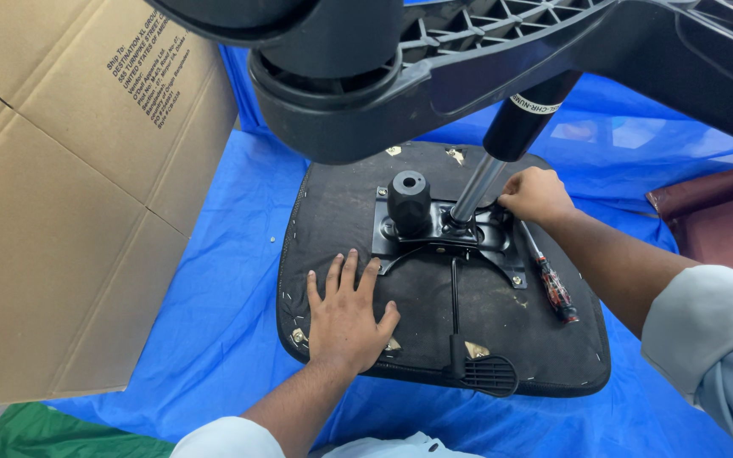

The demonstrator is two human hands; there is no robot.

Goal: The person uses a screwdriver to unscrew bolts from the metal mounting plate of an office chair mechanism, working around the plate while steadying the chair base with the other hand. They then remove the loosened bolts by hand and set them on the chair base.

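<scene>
Black seat underside (434, 339) bears flat left hand (348, 315); right hand (536, 195) curled at mechanism (443, 231).

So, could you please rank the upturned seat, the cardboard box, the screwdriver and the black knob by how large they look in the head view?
1. cardboard box, though nearness may inflate it
2. upturned seat
3. screwdriver
4. black knob

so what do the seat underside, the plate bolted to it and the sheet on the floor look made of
Seat underside: matte black fabric, apparently stapled along the edges.
Mounting plate: black painted metal, by its stamped folds and sheen.
Floor sheet: blue plastic tarp, creased and glossy.
</scene>
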